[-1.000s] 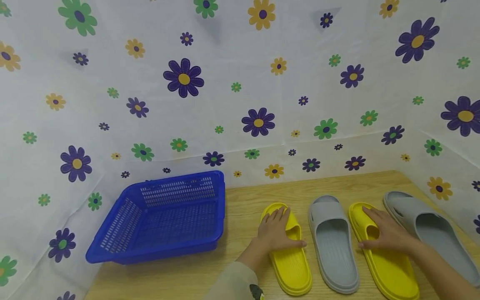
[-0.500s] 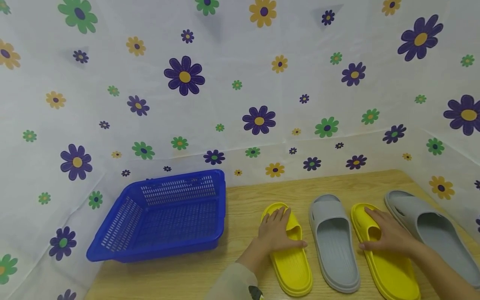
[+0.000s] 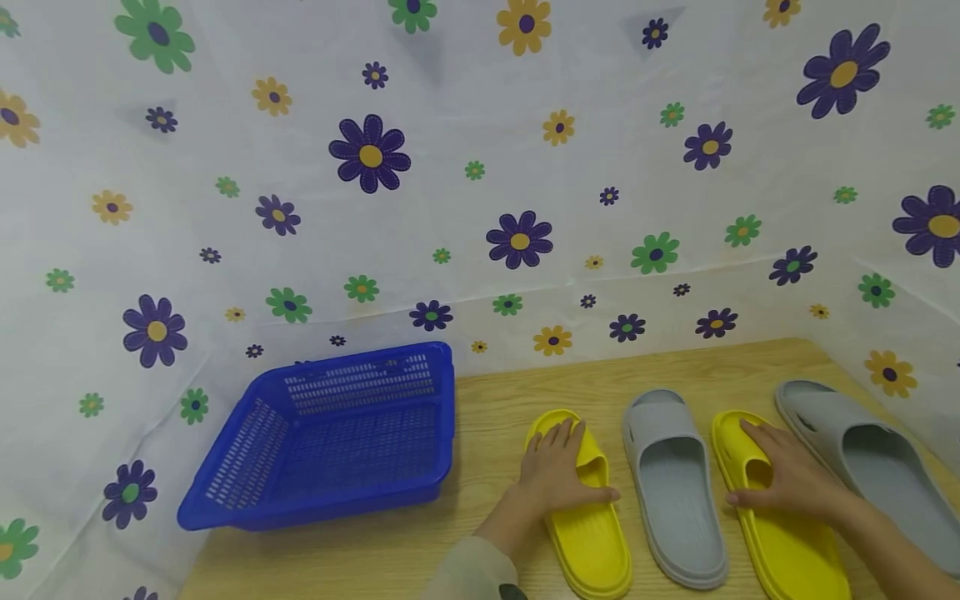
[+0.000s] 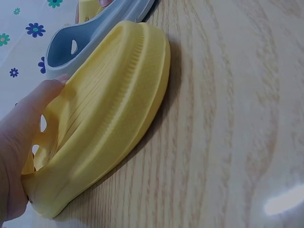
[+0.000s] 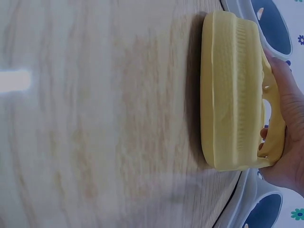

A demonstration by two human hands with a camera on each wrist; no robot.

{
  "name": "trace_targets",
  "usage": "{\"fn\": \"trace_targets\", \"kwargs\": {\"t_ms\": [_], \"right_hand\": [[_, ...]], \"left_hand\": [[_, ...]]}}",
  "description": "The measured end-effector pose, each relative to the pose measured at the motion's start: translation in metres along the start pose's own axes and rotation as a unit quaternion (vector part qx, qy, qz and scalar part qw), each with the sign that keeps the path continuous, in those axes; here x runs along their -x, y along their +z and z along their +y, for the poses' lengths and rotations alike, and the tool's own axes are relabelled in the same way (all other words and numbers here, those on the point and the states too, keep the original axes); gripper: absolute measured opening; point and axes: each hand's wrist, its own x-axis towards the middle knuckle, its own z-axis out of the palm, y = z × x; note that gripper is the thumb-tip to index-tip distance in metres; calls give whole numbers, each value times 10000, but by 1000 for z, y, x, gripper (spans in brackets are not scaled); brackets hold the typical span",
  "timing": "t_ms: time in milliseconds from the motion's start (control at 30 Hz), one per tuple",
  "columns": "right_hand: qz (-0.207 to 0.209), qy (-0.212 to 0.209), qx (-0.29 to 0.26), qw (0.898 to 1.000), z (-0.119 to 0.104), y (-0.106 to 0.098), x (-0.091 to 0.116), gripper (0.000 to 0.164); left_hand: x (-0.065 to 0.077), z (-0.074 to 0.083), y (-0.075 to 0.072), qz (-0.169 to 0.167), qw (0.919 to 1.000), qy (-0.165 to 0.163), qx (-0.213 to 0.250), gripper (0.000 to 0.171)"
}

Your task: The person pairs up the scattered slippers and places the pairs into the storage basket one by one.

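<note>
In the head view my left hand (image 3: 547, 475) grips the left yellow slipper (image 3: 592, 550) over its strap, with the fingers on top and the thumb across the opening at its right edge. My right hand (image 3: 798, 479) holds the right yellow slipper (image 3: 806, 558) the same way, its thumb on the left edge. Both yellow slippers lie on the wooden table, toes toward the back. The right wrist view shows fingertips through the gap beside the strap of its yellow slipper (image 5: 232, 95). In the left wrist view the thumb lies along the side of the other yellow slipper (image 4: 114, 104).
One grey slipper (image 3: 682, 508) lies between the yellow pair, and another grey slipper (image 3: 892, 467) lies at far right, partly behind my right arm. A blue perforated basket (image 3: 315, 512) stands on the left of the wooden table (image 3: 495, 408). A flower-printed cloth (image 3: 450, 208) encloses the back and sides.
The head view has shifted slightly. Both hands stay on the same yellow slippers, with no clear movement.
</note>
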Motion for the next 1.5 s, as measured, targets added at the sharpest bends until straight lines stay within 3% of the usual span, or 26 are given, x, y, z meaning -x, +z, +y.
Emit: {"fn": "trace_targets", "kwargs": {"t_ms": [967, 1500], "right_hand": [[-129, 421, 262, 9987, -8, 0, 14, 103], [-266, 846, 426, 9952, -12, 1, 13, 108]], "left_hand": [[11, 9, 3, 168, 9994, -218, 229, 108], [15, 5, 3, 234, 9991, -263, 256, 109]]}}
